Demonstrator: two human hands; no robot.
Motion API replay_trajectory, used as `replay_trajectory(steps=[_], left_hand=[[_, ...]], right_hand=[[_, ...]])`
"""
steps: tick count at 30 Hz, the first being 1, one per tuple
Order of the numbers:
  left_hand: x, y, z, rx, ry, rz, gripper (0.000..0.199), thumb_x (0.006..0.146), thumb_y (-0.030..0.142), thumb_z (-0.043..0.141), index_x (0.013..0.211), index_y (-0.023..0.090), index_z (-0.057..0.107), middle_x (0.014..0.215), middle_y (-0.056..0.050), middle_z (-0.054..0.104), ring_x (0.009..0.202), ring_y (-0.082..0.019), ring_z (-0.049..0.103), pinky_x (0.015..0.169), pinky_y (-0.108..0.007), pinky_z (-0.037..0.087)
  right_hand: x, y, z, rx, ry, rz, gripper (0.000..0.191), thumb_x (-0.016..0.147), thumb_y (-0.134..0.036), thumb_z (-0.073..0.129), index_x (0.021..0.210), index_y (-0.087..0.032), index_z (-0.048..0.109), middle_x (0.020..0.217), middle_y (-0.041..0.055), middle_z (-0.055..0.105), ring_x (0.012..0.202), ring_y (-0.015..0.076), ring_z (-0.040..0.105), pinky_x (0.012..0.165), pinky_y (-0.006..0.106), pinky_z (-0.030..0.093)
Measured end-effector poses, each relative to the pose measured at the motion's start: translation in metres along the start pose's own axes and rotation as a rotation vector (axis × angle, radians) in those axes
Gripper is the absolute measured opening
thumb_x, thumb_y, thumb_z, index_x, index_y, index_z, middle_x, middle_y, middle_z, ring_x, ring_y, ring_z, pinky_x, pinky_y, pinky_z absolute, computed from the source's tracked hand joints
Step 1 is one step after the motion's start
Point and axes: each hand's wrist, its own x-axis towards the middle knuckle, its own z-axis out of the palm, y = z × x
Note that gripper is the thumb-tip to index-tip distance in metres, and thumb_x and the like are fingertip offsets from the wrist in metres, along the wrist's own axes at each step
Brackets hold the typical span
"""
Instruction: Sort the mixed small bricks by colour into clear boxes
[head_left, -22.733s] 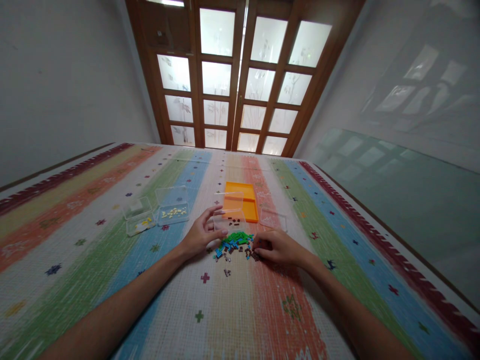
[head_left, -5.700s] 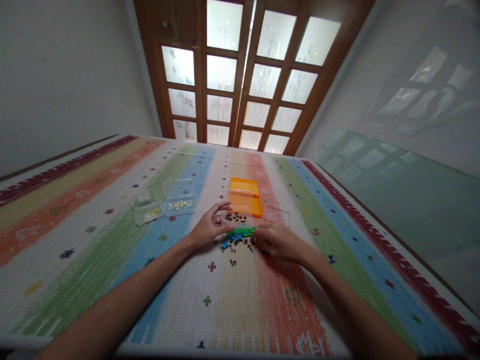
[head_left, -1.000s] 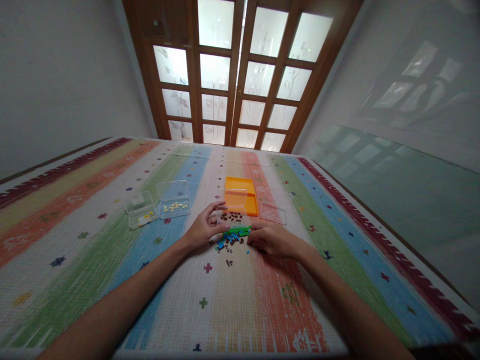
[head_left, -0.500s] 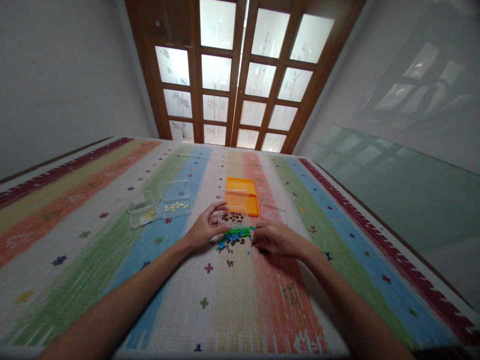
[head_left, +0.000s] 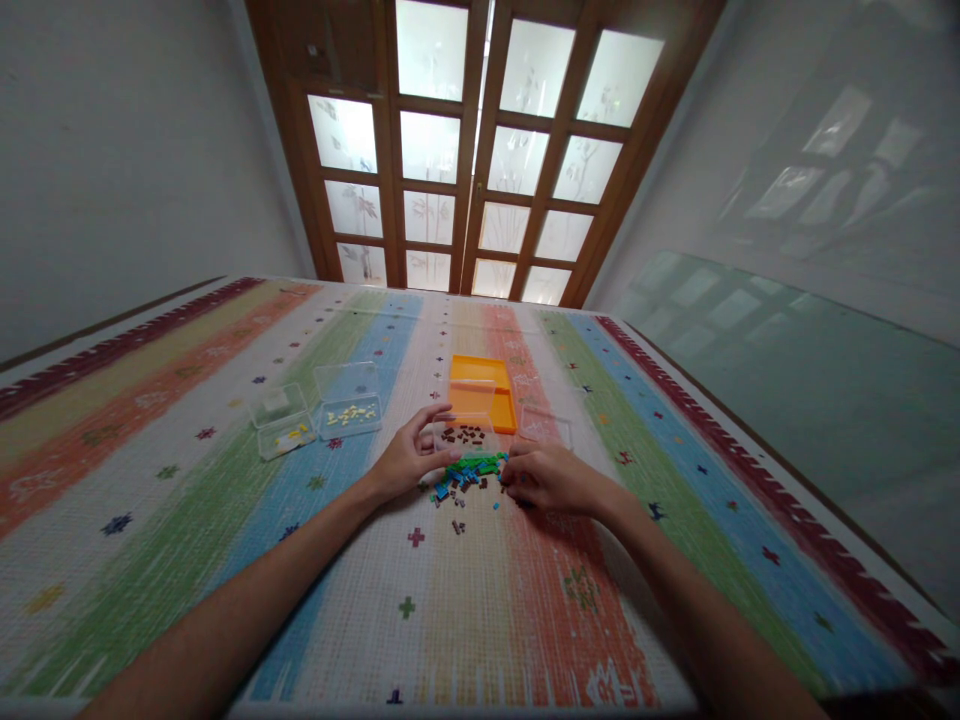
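Observation:
My left hand (head_left: pixel 409 455) curves round the left side of a clear plastic box (head_left: pixel 489 442), thumb at the front and fingers at the back. Small brown bricks (head_left: pixel 462 436) lie inside that box. Just in front of it spreads a pile of tiny green, blue and brown bricks (head_left: pixel 469 474). At the pile's right edge my right hand (head_left: pixel 544 478) is closed in a pinch low over the cloth; what its fingertips hold is hidden. A few grey-brown bricks (head_left: pixel 458 527) and a single blue brick (head_left: pixel 496 506) lie nearer to me.
Behind the box sits an open orange case (head_left: pixel 512 410). A clear lid or tray (head_left: pixel 546 412) lies to its right. On the left are two open clear boxes, one with pale yellow pieces (head_left: pixel 349 414), the other with yellow pieces (head_left: pixel 294 436). A striped tablecloth (head_left: pixel 337 600) covers the table.
My right hand has shifted slightly left, closer to the pile, and its fingertips have drawn in. The left hand stays at the clear box.

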Motion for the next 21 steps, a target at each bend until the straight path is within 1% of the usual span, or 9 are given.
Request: replay_trajectory(steps=[3,7,10,13,17,21], left_hand=[[0.0,0.001,0.0,-0.003,0.005,-0.002,0.071,0.071,0.026,0.084,0.134,0.023,0.052,0.135,-0.014,0.056,0.077,-0.01,0.065,0.078,-0.033,0.057],[-0.001,0.002,0.001,-0.002,0.007,-0.002,0.07,0.071,0.025,0.084,0.134,0.023,0.053,0.134,-0.013,0.056,0.076,-0.009,0.064,0.079,-0.033,0.058],[-0.001,0.002,0.001,0.008,0.008,0.002,0.069,0.072,0.026,0.083,0.133,0.023,0.053,0.135,-0.013,0.056,0.076,-0.009,0.064,0.079,-0.033,0.058],[0.0,0.0,0.001,0.013,0.001,0.006,0.07,0.071,0.026,0.083,0.134,0.022,0.052,0.135,-0.013,0.056,0.075,-0.008,0.064,0.079,-0.031,0.057],[0.0,-0.001,0.0,0.021,0.001,0.022,0.071,0.072,0.027,0.083,0.135,0.022,0.051,0.136,-0.014,0.056,0.075,-0.008,0.064,0.078,-0.032,0.057],[0.0,-0.001,0.0,0.029,-0.003,0.02,0.071,0.073,0.028,0.082,0.136,0.022,0.05,0.136,-0.014,0.056,0.075,-0.008,0.064,0.078,-0.032,0.057]], right_hand=[[0.0,-0.004,-0.002,-0.006,-0.019,-0.004,0.013,0.085,-0.01,0.066,0.093,-0.017,0.075,0.101,0.0074,0.068,0.089,0.0184,0.062,0.076,0.027,0.045],[0.002,-0.005,0.001,-0.008,-0.021,-0.018,0.019,0.083,-0.005,0.063,0.091,-0.018,0.075,0.102,0.006,0.069,0.088,0.0172,0.062,0.075,0.026,0.044],[0.004,-0.005,0.005,-0.002,-0.01,-0.028,0.021,0.084,-0.004,0.061,0.088,-0.019,0.075,0.102,0.0056,0.069,0.086,0.0159,0.062,0.074,0.024,0.043],[0.004,-0.005,0.008,-0.029,0.016,-0.041,0.021,0.086,-0.005,0.06,0.09,-0.019,0.075,0.101,0.0057,0.069,0.083,0.0146,0.06,0.071,0.024,0.041],[0.002,-0.004,0.011,-0.114,0.059,-0.115,0.02,0.088,-0.008,0.059,0.092,-0.019,0.075,0.103,0.0059,0.07,0.076,0.0133,0.058,0.062,0.024,0.036],[0.002,-0.002,0.017,-0.207,0.122,-0.17,0.019,0.088,-0.007,0.057,0.088,-0.018,0.073,0.104,0.0053,0.071,0.07,0.0126,0.056,0.056,0.025,0.028]])
